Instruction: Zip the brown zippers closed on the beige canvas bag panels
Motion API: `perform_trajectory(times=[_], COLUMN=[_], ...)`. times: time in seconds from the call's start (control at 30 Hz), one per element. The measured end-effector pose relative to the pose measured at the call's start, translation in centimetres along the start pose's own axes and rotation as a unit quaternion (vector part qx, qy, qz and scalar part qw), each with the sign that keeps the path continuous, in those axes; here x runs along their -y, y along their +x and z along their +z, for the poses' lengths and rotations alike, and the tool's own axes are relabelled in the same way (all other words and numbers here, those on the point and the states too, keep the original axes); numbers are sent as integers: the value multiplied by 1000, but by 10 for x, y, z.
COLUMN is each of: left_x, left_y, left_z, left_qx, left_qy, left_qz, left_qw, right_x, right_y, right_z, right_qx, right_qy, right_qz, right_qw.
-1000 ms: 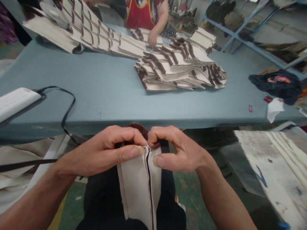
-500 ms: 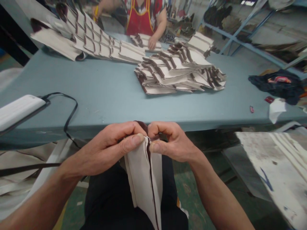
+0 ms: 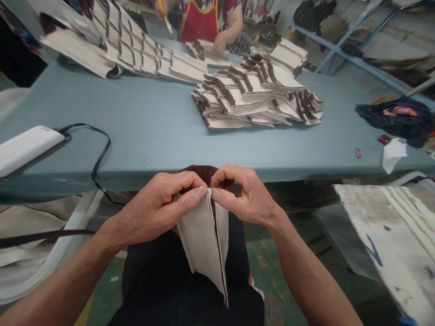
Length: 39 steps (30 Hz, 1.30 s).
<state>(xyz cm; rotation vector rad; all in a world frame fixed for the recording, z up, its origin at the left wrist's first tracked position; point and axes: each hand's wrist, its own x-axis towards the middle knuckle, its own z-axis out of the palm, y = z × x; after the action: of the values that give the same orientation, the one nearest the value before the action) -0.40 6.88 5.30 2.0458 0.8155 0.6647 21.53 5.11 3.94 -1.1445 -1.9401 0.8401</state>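
Between my hands hangs an off-white leather-like piece (image 3: 200, 235) with a dark brown reverse side and a dark seam line down its right part. My left hand (image 3: 166, 197) pinches its top edge between thumb and fingers, left of the seam. Just to the right, my right hand (image 3: 243, 192) pinches the same edge, the two thumb tips almost touching. The lower end tapers over my dark-clothed lap (image 3: 190, 299). Part of the brown side shows behind my fingers.
On the blue-green table (image 3: 152, 131) lie a stack of similar pieces (image 3: 251, 97) and a long overlapping row (image 3: 139, 50). A white device (image 3: 32, 147) with a black strap sits left. Across the table, a person in a red apron (image 3: 200, 22) holds a brush (image 3: 167, 20). A stained board (image 3: 380, 235) stands right.
Both my hands have risen slightly with the piece, still pinching its top edge. Its lower end now hangs higher over my lap. The person opposite has brought a brush into view.
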Motion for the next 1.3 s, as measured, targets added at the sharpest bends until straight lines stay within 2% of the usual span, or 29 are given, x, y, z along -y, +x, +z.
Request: perform_trajectory(times=[0.27, 0.47, 0.6, 0.77, 0.97, 1.17, 1.3], left_x=[3, 9, 13, 17, 19, 23, 22], left_y=[-9, -15, -16, -20, -26, -32, -35], left_z=[0, -6, -6, -7, -7, -5, -4], left_qx=[30, 83, 69, 78, 70, 78, 73], left_qy=[-36, -96, -125, -136, -122, -101, -99], left_qz=[-44, -47, -60, -34, -49, -70, -68], left_qw=[998, 991, 988, 987, 989, 989, 990], right_x=[6, 11, 13, 8, 9, 12, 11], right_y=[-8, -13, -13, -14, -18, -17, -18], right_z=[8, 12, 10, 8, 12, 16, 22], right_qx=[-12, 12, 39, 64, 42, 46, 35], right_qy=[-73, -104, -80, 0, -71, -119, -140], right_qz=[-46, -30, -33, -56, -153, -180, -174], right_qw=[996, 994, 996, 996, 985, 975, 974])
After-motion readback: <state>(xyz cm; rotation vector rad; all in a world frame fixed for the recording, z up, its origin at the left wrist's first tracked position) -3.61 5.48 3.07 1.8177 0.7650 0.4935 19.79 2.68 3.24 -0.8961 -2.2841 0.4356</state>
